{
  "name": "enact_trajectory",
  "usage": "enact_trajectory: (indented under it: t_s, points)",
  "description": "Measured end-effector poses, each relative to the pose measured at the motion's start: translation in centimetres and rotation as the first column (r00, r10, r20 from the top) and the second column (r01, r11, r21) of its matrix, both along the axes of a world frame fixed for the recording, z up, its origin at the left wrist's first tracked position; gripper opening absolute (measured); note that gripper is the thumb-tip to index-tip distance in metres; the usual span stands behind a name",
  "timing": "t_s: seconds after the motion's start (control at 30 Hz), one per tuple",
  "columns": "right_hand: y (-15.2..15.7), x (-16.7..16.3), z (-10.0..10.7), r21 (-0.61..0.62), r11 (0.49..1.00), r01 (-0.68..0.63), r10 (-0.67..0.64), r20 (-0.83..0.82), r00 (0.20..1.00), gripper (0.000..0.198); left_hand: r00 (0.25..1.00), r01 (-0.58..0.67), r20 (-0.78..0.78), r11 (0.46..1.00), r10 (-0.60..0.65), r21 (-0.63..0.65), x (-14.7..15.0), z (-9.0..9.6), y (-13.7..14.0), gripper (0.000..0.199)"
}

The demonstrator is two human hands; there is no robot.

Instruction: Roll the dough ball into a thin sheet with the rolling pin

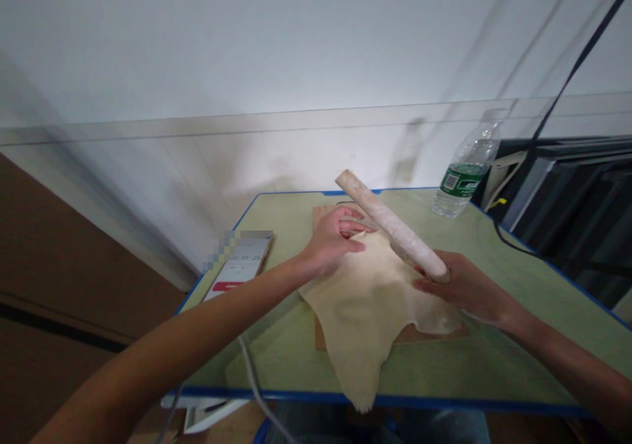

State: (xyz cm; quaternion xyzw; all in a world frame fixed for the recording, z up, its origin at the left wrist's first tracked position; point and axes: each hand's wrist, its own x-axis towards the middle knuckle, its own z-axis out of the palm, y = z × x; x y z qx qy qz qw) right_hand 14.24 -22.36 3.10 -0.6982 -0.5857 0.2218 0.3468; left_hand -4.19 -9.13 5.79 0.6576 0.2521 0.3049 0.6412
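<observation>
A thin, pale sheet of dough (365, 305) lies over a brown wooden board (320, 338), with one tapering flap hanging toward the table's front edge. At the sheet's far edge, my left hand (338, 236) has its fingers curled, the dough's edge between thumb and fingertips. My right hand (467, 289) grips the lower end of a flour-dusted wooden rolling pin (392, 223). The pin is tilted, its far end raised up and to the left above the dough. My right fingers are close to the dough's right side; whether they touch it I cannot tell.
The green table (494, 365) has a blue rim. On its left lies a phone (241, 263) showing a timer, with a cable (251, 371) nearby. A water bottle (461, 174) stands at the back right, beside dark stacked items (582, 194). A white wall (296, 49) rises behind.
</observation>
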Motion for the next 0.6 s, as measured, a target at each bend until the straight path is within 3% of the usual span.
enact_trajectory:
  t_s: [0.13,0.2,0.27,0.33,0.4,0.5,0.6]
  points:
    - [0.0,0.5,1.9,0.04,0.999,0.027,-0.028,0.011,1.0,0.024,0.999,0.048,-0.019,0.989,-0.046,0.142,-0.3,2.9,0.3,0.053]
    - [1.1,1.4,2.9,-0.01,0.998,0.068,-0.068,-0.028,0.997,0.029,0.998,0.014,-0.07,0.976,0.002,0.218,0.2,3.6,1.6,0.058]
    - [2.8,2.6,3.2,-0.031,0.995,0.095,-0.097,-0.065,0.993,0.032,0.98,-0.047,-0.166,0.945,0.106,0.324,0.9,3.2,3.3,0.068]
    - [4.3,3.8,2.6,-0.04,0.998,0.055,-0.059,-0.103,0.993,0.032,0.924,-0.089,-0.279,0.856,0.263,0.51,1.4,1.7,4.4,0.078]
    - [5.1,4.8,1.6,-0.034,0.998,0.058,-0.062,-0.143,0.988,0.031,0.888,0.037,-0.361,0.739,0.284,0.673,1.3,-0.3,4.1,0.065]
    - [4.8,5.4,0.2,-0.15,0.986,0.067,-0.092,-0.166,0.982,0.03,0.84,0.357,-0.53,0.618,0.116,0.701,0.1,-3.0,1.3,0.058]
    - [3.5,4.8,0.0,-0.195,0.979,0.055,-0.09,-0.176,0.98,0.036,0.737,0.573,-0.671,0.456,0.077,0.681,-1.0,-4.1,-1.8,0.064]
